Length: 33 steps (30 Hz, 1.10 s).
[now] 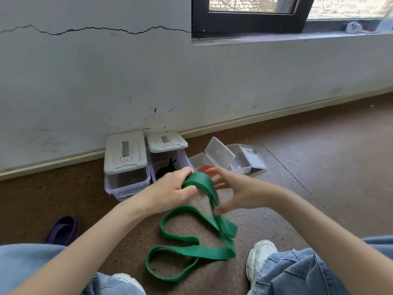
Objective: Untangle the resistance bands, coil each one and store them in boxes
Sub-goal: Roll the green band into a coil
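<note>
A green resistance band point(191, 255) hangs from my hands and trails in loops on the floor between my legs. My left hand point(170, 191) pinches its folded top end. My right hand point(236, 191) has its fingers spread, with the thumb pressing the band's hanging part. A purple band point(62, 229) lies coiled on the floor at the left. Against the wall stand two clear boxes: the left box point(126, 182) and the middle box point(168, 162), which holds something black. A small open box point(200, 161) holds a red band point(205, 168).
Another small open clear box point(244, 161) lies to the right of the red one. My jeans-clad knees and white shoes point(260, 258) frame the band on both sides. A grey wall with a baseboard runs behind the boxes. Brown floor stretches to the right.
</note>
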Tool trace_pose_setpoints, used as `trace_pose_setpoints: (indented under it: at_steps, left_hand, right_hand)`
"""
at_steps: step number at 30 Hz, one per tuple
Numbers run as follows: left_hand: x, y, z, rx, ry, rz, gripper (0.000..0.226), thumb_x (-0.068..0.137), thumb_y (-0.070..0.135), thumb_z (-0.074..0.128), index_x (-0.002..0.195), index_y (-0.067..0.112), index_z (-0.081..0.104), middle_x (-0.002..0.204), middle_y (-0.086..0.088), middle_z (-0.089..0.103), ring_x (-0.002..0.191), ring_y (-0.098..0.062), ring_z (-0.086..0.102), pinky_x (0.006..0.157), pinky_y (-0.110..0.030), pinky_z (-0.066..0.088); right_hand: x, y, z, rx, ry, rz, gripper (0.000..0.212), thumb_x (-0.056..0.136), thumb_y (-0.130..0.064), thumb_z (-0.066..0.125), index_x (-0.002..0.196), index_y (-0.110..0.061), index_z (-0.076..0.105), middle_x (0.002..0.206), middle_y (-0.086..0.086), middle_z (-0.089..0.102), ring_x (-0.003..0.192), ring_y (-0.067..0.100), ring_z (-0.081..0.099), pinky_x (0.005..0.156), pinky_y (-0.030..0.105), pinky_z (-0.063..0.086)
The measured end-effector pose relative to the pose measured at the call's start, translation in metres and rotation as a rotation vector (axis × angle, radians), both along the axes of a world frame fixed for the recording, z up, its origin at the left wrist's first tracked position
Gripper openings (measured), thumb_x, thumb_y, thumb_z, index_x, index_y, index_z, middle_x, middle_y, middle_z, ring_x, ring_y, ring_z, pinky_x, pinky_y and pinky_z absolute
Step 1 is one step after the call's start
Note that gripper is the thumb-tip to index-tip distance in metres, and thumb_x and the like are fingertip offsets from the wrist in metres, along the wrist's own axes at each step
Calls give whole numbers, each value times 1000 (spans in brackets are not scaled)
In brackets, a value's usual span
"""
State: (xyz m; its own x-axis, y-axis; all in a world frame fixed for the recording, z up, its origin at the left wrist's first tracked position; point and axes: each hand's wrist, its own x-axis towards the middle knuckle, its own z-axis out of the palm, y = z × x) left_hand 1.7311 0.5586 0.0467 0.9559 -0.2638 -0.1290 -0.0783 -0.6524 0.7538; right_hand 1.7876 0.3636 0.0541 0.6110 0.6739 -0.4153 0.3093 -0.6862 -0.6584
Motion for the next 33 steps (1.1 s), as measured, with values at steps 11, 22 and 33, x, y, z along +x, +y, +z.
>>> trace_pose_setpoints:
  at_steps: [11, 22, 33]
  left_hand:
    - [-1, 23, 0, -375, 349, -8, 34, 81, 18, 70, 112, 22, 56, 98, 0, 69, 90, -11, 66, 81, -22, 54]
    - [-4, 16, 5, -571, 331, 68, 44, 70, 38, 70, 100, 6, 68, 97, -7, 72, 91, -17, 68, 79, -24, 54]
    - [0, 4, 4, -851, 331, 293, 34, 72, 29, 69, 93, 6, 56, 84, -4, 72, 79, -12, 69, 64, -19, 54]
  right_hand:
    - [-11, 16, 1, 315, -469, 108, 32, 84, -12, 60, 110, -31, 56, 95, -5, 59, 76, 2, 52, 66, 16, 41]
    - [-11, 13, 5, 388, -746, -45, 19, 79, -31, 71, 95, -20, 68, 82, -12, 53, 71, 10, 54, 63, 29, 46]
    - [-15, 17, 6, 329, -799, -11, 24, 88, -36, 57, 99, -15, 55, 90, -2, 65, 74, 19, 61, 61, 41, 52]
